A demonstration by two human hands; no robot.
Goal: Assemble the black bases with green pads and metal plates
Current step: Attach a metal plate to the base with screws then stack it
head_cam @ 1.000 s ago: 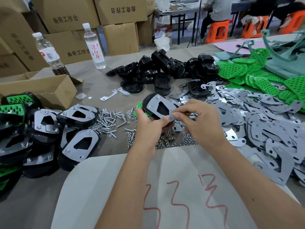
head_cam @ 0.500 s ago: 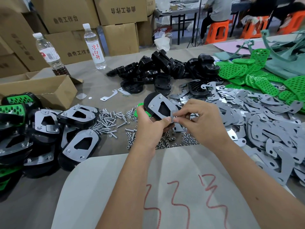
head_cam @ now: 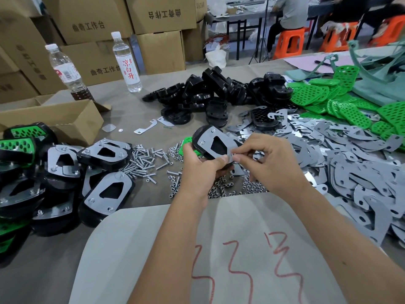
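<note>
Fingers of the left hand (head_cam: pixel 198 163) are curled around one black base (head_cam: pixel 200 137), with the thumb pressing on the near end of the metal plate (head_cam: pixel 215 142) that lies on top of it. The right hand (head_cam: pixel 266 163) pinches something very small at this same near end of the plate, between thumb and forefinger; what it is, I cannot tell. This piece is held tilted, a little above the table (head_cam: pixel 122 102), in the middle of the view, and a green pad (head_cam: pixel 186 144) shows behind the left hand.

On the table the biggest group is the spread of loose grey plates (head_cam: pixel 350 172) at the right side. Far behind it lie the loose green pads (head_cam: pixel 350 110), full of holes. In the far middle is a heap of bare black bases (head_cam: pixel 214 91). At the left are the finished pieces (head_cam: pixel 105 189), each black with a grey plate screwed on top, and some with the green side up. Just behind them stands an open cardboard box (head_cam: pixel 65 119), and further back two water bottles (head_cam: pixel 126 60) stand upright in front of stacked cartons (head_cam: pixel 157 16).

Between the finished pieces and the hands lies a pile of screws (head_cam: pixel 142 163), and just beside it, under the hands, a scatter of small nuts (head_cam: pixel 228 185).

A pale sheet with red marks (head_cam: pixel 241 249) covers the near edge of the table, under both forearms.
</note>
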